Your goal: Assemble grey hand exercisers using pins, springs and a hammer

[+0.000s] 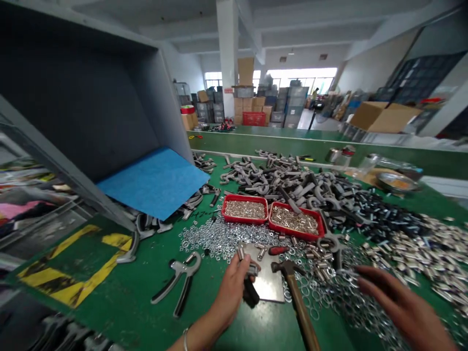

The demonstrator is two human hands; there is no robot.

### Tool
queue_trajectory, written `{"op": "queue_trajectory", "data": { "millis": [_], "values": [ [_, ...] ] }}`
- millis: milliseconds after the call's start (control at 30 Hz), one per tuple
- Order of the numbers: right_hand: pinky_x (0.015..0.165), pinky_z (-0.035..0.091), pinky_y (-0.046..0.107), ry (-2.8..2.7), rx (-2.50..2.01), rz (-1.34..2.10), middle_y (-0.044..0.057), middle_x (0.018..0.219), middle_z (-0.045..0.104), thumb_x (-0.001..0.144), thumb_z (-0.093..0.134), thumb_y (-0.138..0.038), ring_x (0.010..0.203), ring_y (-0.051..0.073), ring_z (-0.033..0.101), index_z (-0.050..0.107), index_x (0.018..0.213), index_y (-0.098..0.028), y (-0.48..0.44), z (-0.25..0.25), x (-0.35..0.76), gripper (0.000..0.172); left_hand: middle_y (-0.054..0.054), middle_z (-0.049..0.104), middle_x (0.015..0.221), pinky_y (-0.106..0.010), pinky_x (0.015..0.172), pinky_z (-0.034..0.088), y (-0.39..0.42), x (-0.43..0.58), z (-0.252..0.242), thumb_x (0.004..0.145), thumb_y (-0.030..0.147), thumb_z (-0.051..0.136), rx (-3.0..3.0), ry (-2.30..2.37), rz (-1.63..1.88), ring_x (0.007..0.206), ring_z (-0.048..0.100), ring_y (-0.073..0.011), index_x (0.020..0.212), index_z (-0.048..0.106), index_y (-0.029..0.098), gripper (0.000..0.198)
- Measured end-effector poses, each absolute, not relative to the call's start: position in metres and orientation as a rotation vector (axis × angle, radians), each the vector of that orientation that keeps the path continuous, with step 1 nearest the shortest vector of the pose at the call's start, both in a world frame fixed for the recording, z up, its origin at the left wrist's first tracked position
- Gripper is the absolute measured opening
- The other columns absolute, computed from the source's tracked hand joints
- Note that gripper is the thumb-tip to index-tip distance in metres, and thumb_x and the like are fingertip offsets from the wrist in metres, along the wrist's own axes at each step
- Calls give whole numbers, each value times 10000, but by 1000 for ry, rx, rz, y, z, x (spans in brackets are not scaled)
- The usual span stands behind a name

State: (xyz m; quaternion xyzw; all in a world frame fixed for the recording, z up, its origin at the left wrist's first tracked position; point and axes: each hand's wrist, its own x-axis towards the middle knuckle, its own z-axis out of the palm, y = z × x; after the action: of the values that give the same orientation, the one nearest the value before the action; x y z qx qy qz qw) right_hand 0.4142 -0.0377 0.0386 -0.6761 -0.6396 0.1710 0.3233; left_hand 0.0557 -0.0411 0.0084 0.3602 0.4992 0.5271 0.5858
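Grey-black handle (251,292) in left hand (233,282), between curled thumb and fingers; right hand (400,300) blurred, loosely spread

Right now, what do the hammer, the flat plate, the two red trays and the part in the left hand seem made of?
Hammer handle: probably wood, brown; hammer head: likely metal, dark and dull. Flat plate: bare metal, from its silvery glare. Left tray and right tray: likely plastic, uniformly red. Held part: matte black end, plastic or rubber, can't tell which.
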Motion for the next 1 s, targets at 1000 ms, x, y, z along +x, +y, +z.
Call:
{"op": "queue_trajectory", "data": {
  "millis": [1000],
  "values": [
    [434, 418, 195, -1245, -1141, 1824, -48, 612, 546, 908, 518, -613, 446, 81, 474, 525, 802, -202, -59, 25, 191, 424, -81, 632, 951, -356, 860, 451, -53, 23, 20, 973, 446, 439, 1554, 1328, 1082, 913, 577, -227, 1017, 555, 190, 285]
  ]
}}
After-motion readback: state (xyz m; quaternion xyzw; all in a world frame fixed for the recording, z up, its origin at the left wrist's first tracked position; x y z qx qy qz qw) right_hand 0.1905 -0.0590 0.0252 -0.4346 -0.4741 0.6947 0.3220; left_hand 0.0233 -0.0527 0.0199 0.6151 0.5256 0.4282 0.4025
